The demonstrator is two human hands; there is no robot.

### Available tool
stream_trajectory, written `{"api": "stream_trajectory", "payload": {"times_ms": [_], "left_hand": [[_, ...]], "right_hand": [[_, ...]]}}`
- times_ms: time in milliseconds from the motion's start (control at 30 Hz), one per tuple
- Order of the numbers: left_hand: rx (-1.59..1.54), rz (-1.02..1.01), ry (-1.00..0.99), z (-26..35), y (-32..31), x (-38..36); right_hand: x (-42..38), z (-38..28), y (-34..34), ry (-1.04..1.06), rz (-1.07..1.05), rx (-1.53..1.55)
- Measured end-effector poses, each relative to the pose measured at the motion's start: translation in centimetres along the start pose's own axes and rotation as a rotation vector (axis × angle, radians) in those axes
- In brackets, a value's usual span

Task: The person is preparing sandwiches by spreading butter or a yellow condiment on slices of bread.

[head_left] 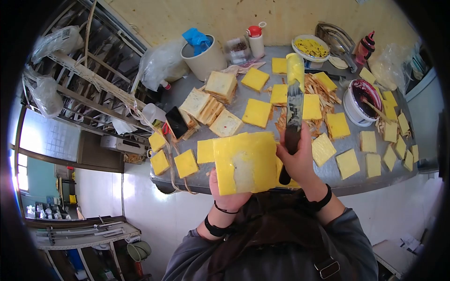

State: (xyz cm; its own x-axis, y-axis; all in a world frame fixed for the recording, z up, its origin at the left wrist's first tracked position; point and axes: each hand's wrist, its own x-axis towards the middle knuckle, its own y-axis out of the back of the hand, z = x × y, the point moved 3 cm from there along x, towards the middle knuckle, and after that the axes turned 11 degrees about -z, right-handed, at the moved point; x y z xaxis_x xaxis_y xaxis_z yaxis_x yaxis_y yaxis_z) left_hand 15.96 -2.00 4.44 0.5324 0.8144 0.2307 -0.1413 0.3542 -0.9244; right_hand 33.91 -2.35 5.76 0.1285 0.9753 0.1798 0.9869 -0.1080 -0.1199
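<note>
My left hand [228, 193] holds a square slab [243, 164] from below at the table's front edge. Yellow coating covers the slab except for a pale patch near its middle. In my right hand [298, 157] is the dark handle of a long spatula [295, 93], its blade pointing up and away, with yellow smeared on the tip. The fingers of my right hand are closed round the handle, just right of the slab. Behind the slab, other yellow-topped squares [257, 113] lie on the grey table [187, 93].
Pale uncoated blocks [201, 104] and a black phone [176, 122] are at the left. A tub of yellow paste [311, 48], a tub of dark red paste [362, 103], a large bin [205, 61] and a red-capped bottle [256, 42] stand farther back.
</note>
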Motion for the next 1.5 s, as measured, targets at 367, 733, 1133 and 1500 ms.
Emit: {"api": "stream_trajectory", "payload": {"times_ms": [367,733,1133,1500], "left_hand": [[-0.034,0.033,-0.206,2.8,0.2,-1.0],[0.34,0.315,-0.358,5.2,0.3,-1.2],[-0.035,0.06,-0.392,4.8,-0.1,0.4],[-0.737,0.151,-0.226,1.4,-1.7,1.3]], "right_hand": [[-2.0,-1.5,4.0,0.13,-0.101,-0.395],[-5.3,-4.2,-2.0,0.249,-0.351,-0.728],[-3.5,-3.5,-1.1,0.145,-0.338,-0.401],[-1.7,0.9,-2.1,0.108,-0.053,-0.033]]}}
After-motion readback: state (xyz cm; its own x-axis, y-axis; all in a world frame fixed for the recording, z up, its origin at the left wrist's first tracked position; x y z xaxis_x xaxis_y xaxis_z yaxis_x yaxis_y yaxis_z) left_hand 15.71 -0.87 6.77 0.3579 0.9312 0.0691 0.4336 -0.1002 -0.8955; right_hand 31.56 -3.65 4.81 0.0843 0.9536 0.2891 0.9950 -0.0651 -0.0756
